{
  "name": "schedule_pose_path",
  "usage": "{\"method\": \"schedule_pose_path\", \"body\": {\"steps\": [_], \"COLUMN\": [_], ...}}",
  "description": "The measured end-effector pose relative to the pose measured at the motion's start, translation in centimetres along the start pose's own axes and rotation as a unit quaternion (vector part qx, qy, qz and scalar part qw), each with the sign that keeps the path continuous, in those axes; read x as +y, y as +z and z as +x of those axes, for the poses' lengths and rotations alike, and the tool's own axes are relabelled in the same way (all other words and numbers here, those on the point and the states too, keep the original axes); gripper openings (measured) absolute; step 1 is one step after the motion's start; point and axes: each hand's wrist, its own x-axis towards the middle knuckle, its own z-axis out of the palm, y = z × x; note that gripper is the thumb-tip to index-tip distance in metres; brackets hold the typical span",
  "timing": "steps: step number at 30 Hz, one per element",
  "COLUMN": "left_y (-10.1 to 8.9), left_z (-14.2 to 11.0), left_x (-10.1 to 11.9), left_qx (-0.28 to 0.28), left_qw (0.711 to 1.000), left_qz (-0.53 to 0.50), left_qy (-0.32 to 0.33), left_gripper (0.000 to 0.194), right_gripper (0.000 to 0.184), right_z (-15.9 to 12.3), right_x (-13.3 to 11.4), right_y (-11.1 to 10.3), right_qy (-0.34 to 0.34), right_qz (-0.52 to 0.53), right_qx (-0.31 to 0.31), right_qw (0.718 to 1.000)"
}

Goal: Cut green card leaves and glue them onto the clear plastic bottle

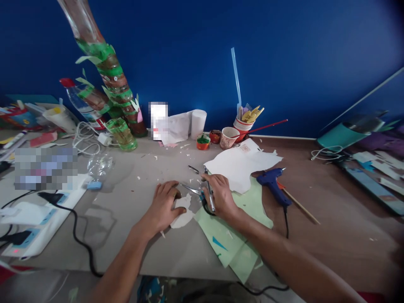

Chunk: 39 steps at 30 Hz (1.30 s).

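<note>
A small white paper cutout (182,218) lies on the grey table, and my left hand (162,206) holds it down with thumb and curved fingers. My right hand (221,194) is closed on a slim silver pen (211,198). Scissors (193,190) lie beside and partly under that hand, blades pointing left toward the cutout; their dark handles are partly covered. A dark pen cap (193,169) rests just beyond. Beneath my right wrist are light green paper sheets (217,240), overlapped at the back by a large white sheet (241,165).
A blue glue gun (273,183) and a wooden stick (301,206) lie to the right. Paper cups (229,138) and a paper roll (198,124) stand along the wall. At left are a painted bottle trunk (116,80), a power strip (59,216) and cables.
</note>
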Motion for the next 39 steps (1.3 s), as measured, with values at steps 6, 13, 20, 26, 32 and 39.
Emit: {"method": "schedule_pose_path", "body": {"steps": [6, 13, 20, 26, 32, 39], "left_y": [-0.6, -0.9, -1.1, -1.3, -1.1, -1.0], "left_z": [0.4, 0.5, 1.0, 1.2, 1.2, 1.1], "left_x": [0.2, -0.3, -0.3, 0.4, 0.0, -0.6], "left_qx": [0.02, 0.079, 0.154, 0.169, 0.173, 0.178], "left_qw": [0.996, 0.929, 0.863, 0.863, 0.878, 0.888], "left_qz": [-0.078, -0.338, -0.438, -0.425, -0.4, -0.381], "left_qy": [-0.024, -0.126, -0.197, -0.216, -0.197, -0.187], "left_gripper": [0.006, 0.011, 0.027, 0.03, 0.026, 0.023], "right_gripper": [0.041, 0.057, 0.058, 0.026, 0.016, 0.018], "right_z": [0.2, 0.5, 0.7, 0.4, -0.3, -0.3], "right_x": [0.5, 1.0, 2.1, 0.4, -2.5, -2.9], "right_y": [-0.1, 0.0, 0.4, -0.4, -1.9, -2.3], "right_qy": [0.009, 0.064, 0.088, 0.02, 0.003, 0.029], "right_qz": [-0.022, -0.031, -0.072, -0.025, -0.156, -0.207], "right_qx": [0.008, 0.015, 0.005, -0.002, -0.152, -0.196], "right_qw": [1.0, 0.997, 0.994, 0.999, 0.976, 0.958]}}
